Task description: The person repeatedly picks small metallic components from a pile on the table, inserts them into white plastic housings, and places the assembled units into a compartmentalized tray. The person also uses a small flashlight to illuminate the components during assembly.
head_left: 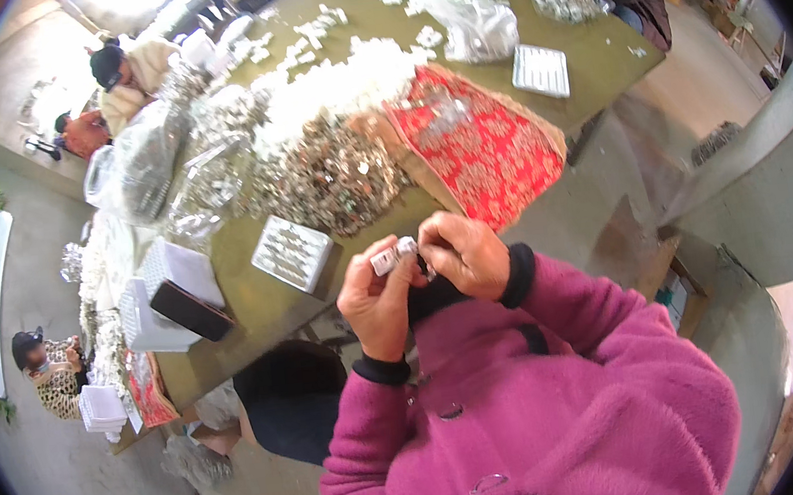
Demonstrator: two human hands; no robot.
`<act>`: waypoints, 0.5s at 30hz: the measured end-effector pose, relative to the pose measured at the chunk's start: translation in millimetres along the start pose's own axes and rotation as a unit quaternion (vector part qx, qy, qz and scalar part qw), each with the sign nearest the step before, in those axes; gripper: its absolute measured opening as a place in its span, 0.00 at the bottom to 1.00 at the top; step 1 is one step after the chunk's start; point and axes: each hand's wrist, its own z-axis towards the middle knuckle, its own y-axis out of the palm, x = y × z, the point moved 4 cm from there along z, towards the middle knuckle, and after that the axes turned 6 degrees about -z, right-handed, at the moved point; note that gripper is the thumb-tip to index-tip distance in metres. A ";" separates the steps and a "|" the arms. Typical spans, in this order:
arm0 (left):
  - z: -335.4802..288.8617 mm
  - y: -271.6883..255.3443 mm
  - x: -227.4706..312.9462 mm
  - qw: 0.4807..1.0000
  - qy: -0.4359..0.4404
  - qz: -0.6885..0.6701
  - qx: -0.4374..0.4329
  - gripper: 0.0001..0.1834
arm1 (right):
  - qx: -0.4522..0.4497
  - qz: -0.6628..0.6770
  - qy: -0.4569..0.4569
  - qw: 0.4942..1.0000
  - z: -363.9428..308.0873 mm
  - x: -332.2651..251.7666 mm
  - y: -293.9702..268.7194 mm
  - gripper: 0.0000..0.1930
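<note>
Close to my chest, above the near table edge, my left hand [378, 299] grips a small white plastic piece [384, 261] between thumb and fingers. My right hand [469, 254] is closed in a pinch right beside it, and whatever its fingertips hold is too small to make out. Just beyond my hands lies a heap of small metal parts [337, 177]. Behind that is a large pile of white plastic pieces [356, 79]. A white tray [315, 276] with rows of small parts sits to the left of my hands. Red patterned cloth [492, 152] covers the table edge to the right.
White trays [190, 267] are stacked at the left, with a dark flat object [191, 310] leaning on them. Clear plastic bags [154, 161] lie farther back. Another white tray [540, 71] stands far right. A black stool [291, 391] is below the table; other people sit around it.
</note>
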 end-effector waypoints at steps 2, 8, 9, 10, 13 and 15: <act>0.3 -0.8 -0.8 0.996 0.081 0.045 -0.018 0.15 | -0.007 -0.007 0.016 1.000 -1.1 3.7 0.1 0.05; 3.0 -11.3 -5.1 0.938 0.229 0.257 -0.046 0.16 | -0.033 -0.001 0.091 0.995 2.2 13.4 4.2 0.06; 4.2 -13.4 -6.2 0.935 0.230 0.264 -0.054 0.16 | -0.027 0.019 0.112 0.993 3.8 16.0 4.7 0.07; 4.9 -15.0 -7.3 0.933 0.231 0.270 -0.063 0.15 | -0.051 0.062 0.152 0.985 5.5 20.6 7.8 0.07; 9.9 -25.4 -21.9 0.995 0.072 0.062 -0.036 0.17 | -0.114 0.194 0.231 0.947 10.1 31.7 16.6 0.07; 9.7 -32.0 -32.0 0.997 -0.039 -0.062 -0.021 0.17 | -0.137 0.268 0.262 0.917 11.8 36.0 20.9 0.07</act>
